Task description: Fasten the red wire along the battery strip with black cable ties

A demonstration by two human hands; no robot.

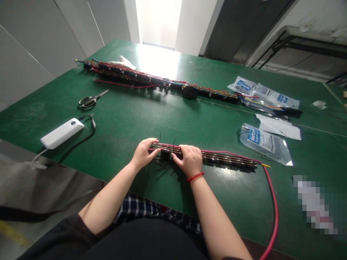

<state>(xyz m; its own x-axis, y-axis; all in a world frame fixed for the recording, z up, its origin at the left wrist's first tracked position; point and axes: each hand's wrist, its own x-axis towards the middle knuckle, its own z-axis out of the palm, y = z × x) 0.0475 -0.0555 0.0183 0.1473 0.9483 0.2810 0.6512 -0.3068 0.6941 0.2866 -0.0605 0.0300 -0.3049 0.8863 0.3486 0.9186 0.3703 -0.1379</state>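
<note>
A short black strip assembly point(230, 159) with metal rods and red wires lies near the front edge of the green table. My left hand point(144, 154) grips its left end, thumb below and fingers above. Further right, my right hand point(189, 159) is closed on the same strip, with a red bead bracelet at the wrist. Thin black cable ties point(164, 171) stick out under and above the strip between the hands. A thick red cable point(274, 202) curves from the strip's right end down over the table's front.
Across the green table point(130, 115) lies a longer wired assembly point(173, 85). Scissors point(92, 101), a white device point(62, 133) and its black cord are at the left. Plastic bags point(267, 142) and white paper point(280, 127) lie at the right, a white cloth point(123, 63) behind.
</note>
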